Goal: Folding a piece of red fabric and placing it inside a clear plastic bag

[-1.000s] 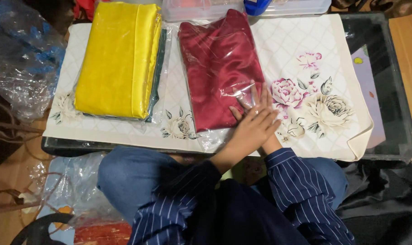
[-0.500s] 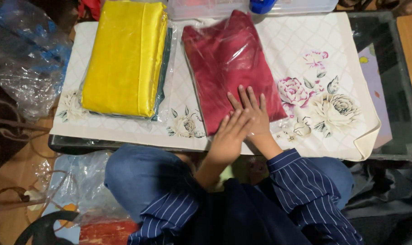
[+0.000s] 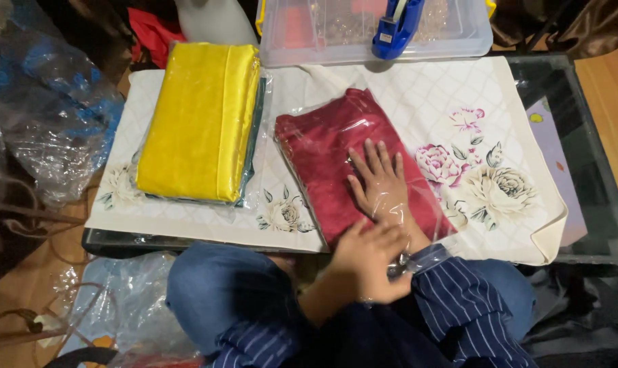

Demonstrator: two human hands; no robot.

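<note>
A folded dark red cloth lies in a clear plastic bag on the white floral table mat. My right hand lies flat on the red cloth with its fingers spread; plastic film seems to cover it, as if it were inside the bag. My left hand is at the table's near edge, its fingers curled around the bag's open end. A folded yellow cloth in its own clear bag rests to the left on the mat.
A clear plastic box with a blue tape dispenser on it stands at the back. Crumpled plastic bags lie at the left. The glass table's edge shows at the right. My knees are under the near edge.
My right hand has slid farther up the red cloth. My left hand has drawn back from beside it to the bag's near end.
</note>
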